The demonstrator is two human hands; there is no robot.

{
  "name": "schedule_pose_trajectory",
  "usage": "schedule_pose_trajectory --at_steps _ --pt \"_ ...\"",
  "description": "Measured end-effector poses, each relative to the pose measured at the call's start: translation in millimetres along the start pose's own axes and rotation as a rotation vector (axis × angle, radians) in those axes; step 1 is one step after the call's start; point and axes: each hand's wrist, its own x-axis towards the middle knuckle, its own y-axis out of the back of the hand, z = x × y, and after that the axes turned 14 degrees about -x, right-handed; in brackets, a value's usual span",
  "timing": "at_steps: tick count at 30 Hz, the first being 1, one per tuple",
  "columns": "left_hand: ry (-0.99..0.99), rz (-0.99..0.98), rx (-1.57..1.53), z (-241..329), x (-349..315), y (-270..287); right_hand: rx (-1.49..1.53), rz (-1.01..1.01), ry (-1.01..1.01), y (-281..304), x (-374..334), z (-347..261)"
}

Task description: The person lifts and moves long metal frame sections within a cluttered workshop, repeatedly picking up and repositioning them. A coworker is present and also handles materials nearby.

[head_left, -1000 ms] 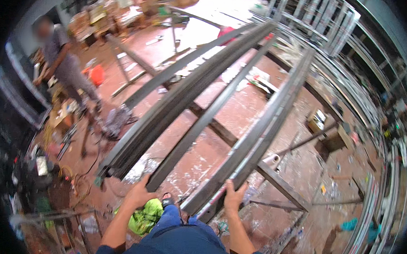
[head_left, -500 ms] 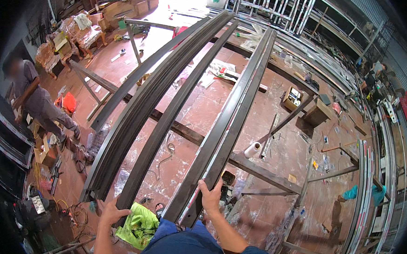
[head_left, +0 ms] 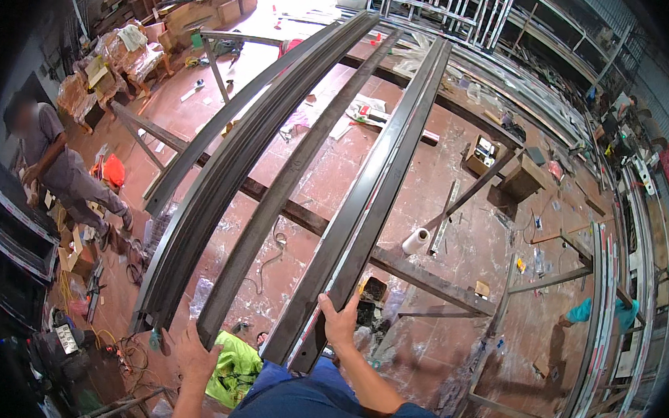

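Long dark-grey metal profiles run near to far across trestle beams [head_left: 437, 284]: bundled stack [head_left: 221, 179] on L, single bar [head_left: 291, 172] in mid, pair on R. Single bar looks dull & dusty w/ faint marks on its face; R pair is smoother, w/ a pale strip btwn the two and a small hole nr the near end of the outer bar [head_left: 381, 204].

R hand [head_left: 337, 322] grasps that outer bar nr its near end, thumb on top, fingers at outer edge; forearm slants in from near R. L hand [head_left: 194, 351] is at single bar's near end, just L of green bag [head_left: 234, 368], fingers spread, forearm approx. upright; can't tell if it's gripping.
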Motion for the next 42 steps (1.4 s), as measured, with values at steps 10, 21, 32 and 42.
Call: schedule_pose_trajectory --at_steps 10,21,32,42 --pt "0.037 -0.083 -0.171 3 -7 13 -0.04 -0.025 0.028 4 0 -7" --pt "0.008 0.046 -0.18 -24 -2 -17 -0.04 -0.013 0.076 -1 -1 -2" --pt "0.125 -0.071 -0.088 -44 14 -52 -0.031 -0.039 0.106 0 -2 -13" --pt "0.154 -0.106 -0.131 -49 16 -57 -0.06 -0.032 0.108 -2 1 1"
